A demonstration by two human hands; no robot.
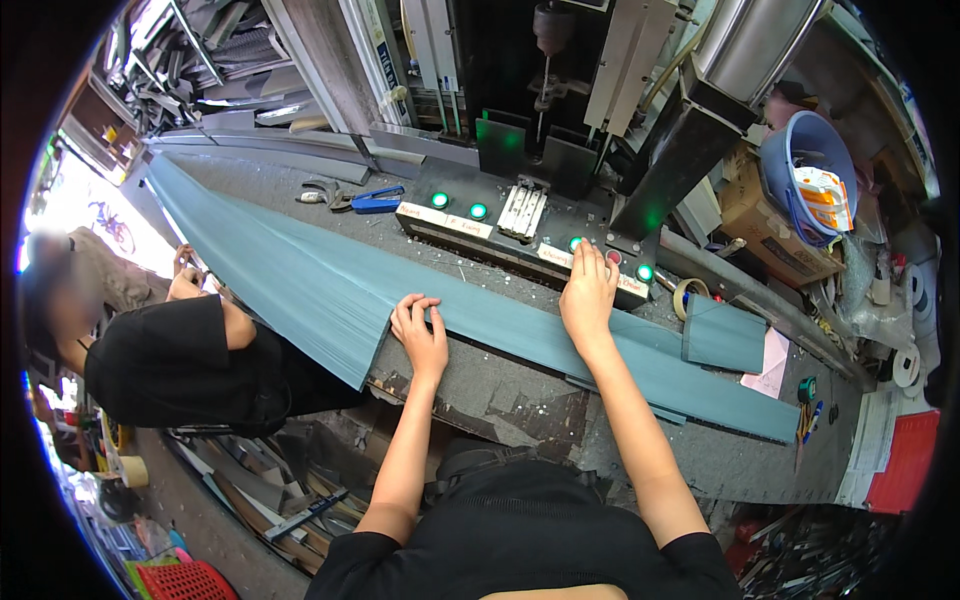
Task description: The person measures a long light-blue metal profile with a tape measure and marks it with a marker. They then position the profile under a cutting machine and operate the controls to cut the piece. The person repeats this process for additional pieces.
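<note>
I bend my left hand (421,338) over the long blue-grey strip (490,306), fingers a little apart on top; I cannot tell if they pinch it. My right arm reaches farther, and the fingers of my right hand (588,292) are loose, holding nothing, tips at a round green button (575,244). The strip passes under that wrist, smooth, flat and thin, running from the left end of the rough grey bench (540,420) nearly to its right end.

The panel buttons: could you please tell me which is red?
The red button sits between the right hand and the rightmost green button; others are green.
</note>
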